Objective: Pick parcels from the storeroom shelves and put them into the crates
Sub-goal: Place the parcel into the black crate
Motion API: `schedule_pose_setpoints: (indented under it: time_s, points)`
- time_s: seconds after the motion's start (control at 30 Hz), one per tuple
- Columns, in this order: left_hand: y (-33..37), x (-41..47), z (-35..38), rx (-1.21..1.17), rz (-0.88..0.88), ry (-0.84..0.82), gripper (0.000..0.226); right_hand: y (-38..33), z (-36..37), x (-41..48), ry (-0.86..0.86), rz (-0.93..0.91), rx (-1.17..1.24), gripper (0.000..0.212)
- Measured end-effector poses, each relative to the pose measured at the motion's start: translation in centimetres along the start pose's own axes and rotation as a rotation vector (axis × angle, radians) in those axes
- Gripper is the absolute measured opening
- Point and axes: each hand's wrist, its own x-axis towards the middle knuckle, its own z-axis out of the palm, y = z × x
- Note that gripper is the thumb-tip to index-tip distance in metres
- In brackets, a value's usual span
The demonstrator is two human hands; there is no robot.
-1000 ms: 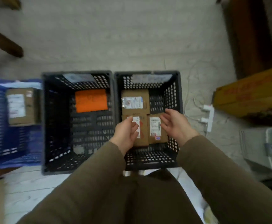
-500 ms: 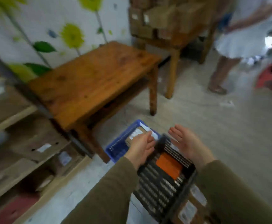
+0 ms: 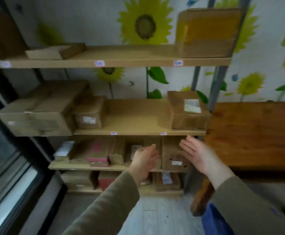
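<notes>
Both hands empty, fingers extended: left hand (image 3: pixel 144 157) and right hand (image 3: pixel 196 154) raised before the shelf unit (image 3: pixel 138 132), flanking a labelled cardboard parcel (image 3: pixel 174 156).

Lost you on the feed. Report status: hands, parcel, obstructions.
Left hand and right hand open, empty. Both held out toward brown labelled parcel on third shelf down, no grip yet. Nothing between hands and parcel; wooden table off right.

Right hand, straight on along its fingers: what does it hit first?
Likely the brown box just under the shelf edge; the open right hand aims at its upper front. Depth is unclear, so that edge might come first.
</notes>
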Motion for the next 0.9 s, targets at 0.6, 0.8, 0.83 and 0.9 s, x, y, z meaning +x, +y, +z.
schedule_pose_setpoints:
  time_s: [0.6, 0.8, 0.83, 0.9]
  points:
    - [13.7, 15.0, -25.5, -0.034, 0.18, 0.476, 0.038, 6.4, 30.5, 19.6, -0.223, 0.118, -0.34, 0.034]
    - [15.9, 19.4, -27.9, -0.02, 0.143, 0.481, 0.046, 7.9, 36.2, 25.4, -0.069, 0.063, -0.443, 0.065]
    - [16.0, 19.6, -27.9, -0.006, 0.155, 0.49, 0.044, 8.3, 36.5, 26.0, -0.072, 0.057, -0.464, 0.064]
    - [15.9, 20.2, -28.0, 0.02, 0.187, 0.492, 0.043, 8.9, 36.5, 26.6, -0.077, 0.043, -0.474, 0.05]
